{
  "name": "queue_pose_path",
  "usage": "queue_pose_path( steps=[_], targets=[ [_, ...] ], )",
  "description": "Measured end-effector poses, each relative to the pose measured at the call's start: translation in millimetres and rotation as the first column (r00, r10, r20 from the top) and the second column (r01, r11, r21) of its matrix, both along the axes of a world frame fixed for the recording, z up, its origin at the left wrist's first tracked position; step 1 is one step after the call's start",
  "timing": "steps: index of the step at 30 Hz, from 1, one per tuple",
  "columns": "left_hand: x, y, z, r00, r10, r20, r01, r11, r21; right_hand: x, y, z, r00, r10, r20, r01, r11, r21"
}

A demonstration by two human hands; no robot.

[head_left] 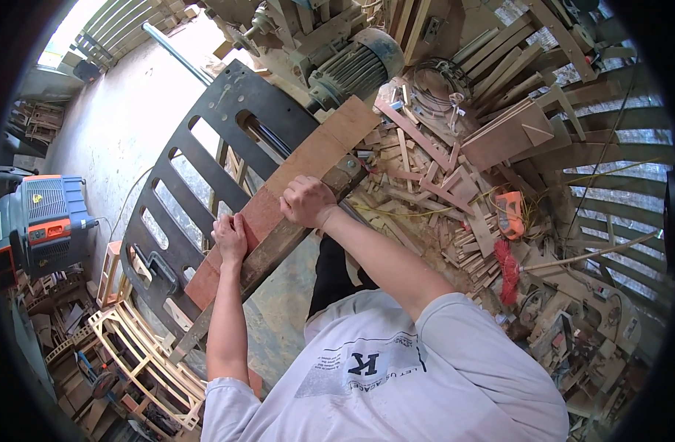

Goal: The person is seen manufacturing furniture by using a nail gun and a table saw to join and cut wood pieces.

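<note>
A long reddish-brown wooden board [260, 214] lies aslant across a dark slotted metal machine table [197, 136]. My left hand [230, 237] grips the board partway along, its fingers bent over the upper face. Farther up and to the right, my right hand [308, 200] is closed at the board's edge, with its fingers curled and partly hidden. Beyond it continues a paler brown wooden surface [334, 140]; I cannot tell whether this is the same piece. Along the near side runs a worn wooden rail [278, 249].
An electric motor [359, 66] stands behind the table. Wood offcuts [426, 162] litter the floor at right, near an orange tool [509, 214]. A blue-and-orange machine [46, 221] stands at left. A dark clamp [163, 269] sits on the table; slatted wooden frames [142, 353] lie below.
</note>
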State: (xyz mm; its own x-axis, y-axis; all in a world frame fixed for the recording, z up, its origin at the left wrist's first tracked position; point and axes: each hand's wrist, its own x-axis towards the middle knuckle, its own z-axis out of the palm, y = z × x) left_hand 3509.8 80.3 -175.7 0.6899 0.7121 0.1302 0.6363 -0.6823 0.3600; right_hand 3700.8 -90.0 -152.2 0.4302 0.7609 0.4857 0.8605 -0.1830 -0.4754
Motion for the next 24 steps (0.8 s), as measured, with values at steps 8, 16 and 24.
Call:
queue_pose_path(
  steps=[8, 16, 24],
  targets=[
    [1, 2, 1, 1.000, 0.005, -0.008, -0.005, 1.000, -0.004, 0, 6, -7, 1.000, 0.000, 0.014, 0.000, 1.000, 0.003],
    [1, 5, 1, 1.000, 0.020, -0.003, -0.020, 1.000, 0.004, 0, 8, 3, 1.000, 0.009, -0.013, -0.009, 1.000, -0.028],
    [1, 12, -4, 1.000, 0.003, 0.006, -0.003, 1.000, 0.006, 1, 13, -2, 1.000, -0.010, 0.006, 0.011, 0.998, -0.064]
  ],
)
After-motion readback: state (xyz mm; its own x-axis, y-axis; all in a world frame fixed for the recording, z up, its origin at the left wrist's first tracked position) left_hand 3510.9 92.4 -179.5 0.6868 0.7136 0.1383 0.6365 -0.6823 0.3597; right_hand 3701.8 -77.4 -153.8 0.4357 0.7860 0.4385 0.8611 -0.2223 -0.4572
